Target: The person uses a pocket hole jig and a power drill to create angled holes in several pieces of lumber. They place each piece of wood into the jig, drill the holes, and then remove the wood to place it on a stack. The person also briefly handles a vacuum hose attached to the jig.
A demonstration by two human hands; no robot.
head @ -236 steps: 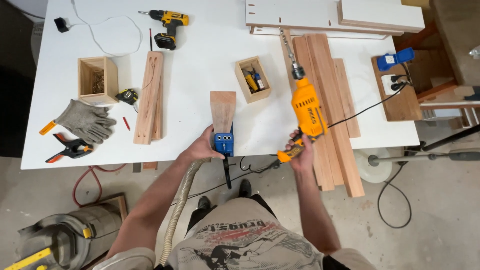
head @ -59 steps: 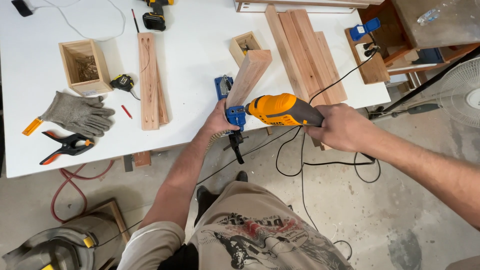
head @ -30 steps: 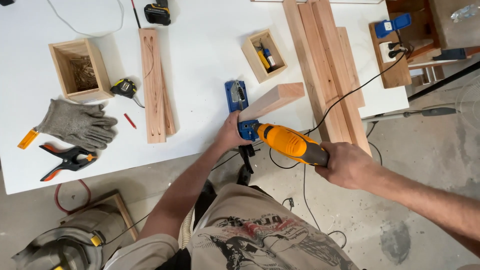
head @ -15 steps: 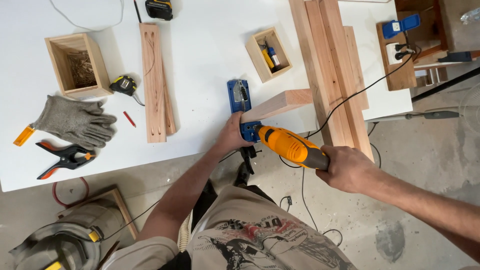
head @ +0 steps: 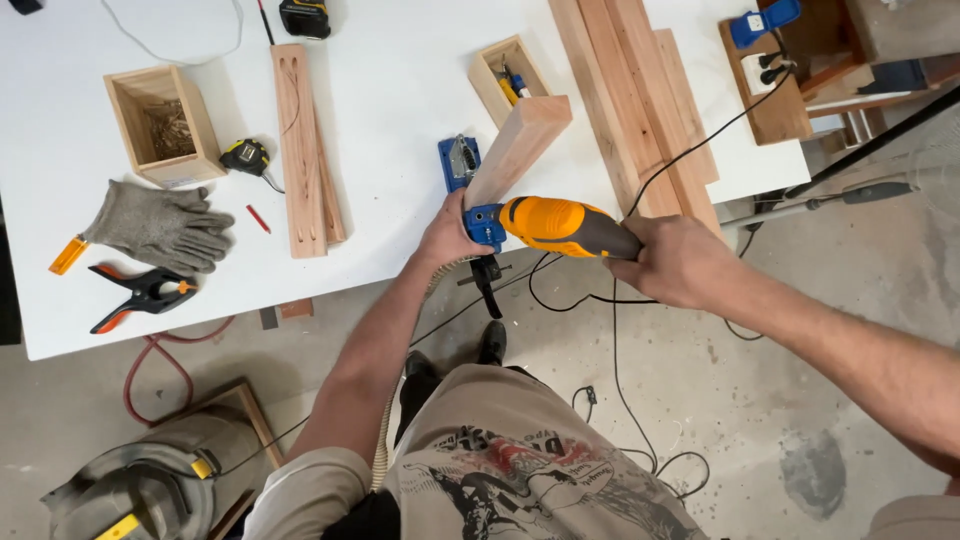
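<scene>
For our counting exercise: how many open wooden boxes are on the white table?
2. One box stands at the table's left, above the grey gloves. The other box sits behind the wood block that the left hand steadies; part of it is hidden.

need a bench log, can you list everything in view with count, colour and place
corded drill: 1, orange and grey, nose at jig
drilling jig: 1, blue, table front edge
wood block: 1, light brown, standing tilted in jig
table: 1, white
open wooden boxes: 2, pale wood
grooved boards: 2, reddish, centre left
long planks: several, reddish, right
gloves: grey, left
spring clamp: 1, black and orange, left front
tape measure: 1, black and yellow
left hand: on jig
right hand: gripping drill handle
</scene>
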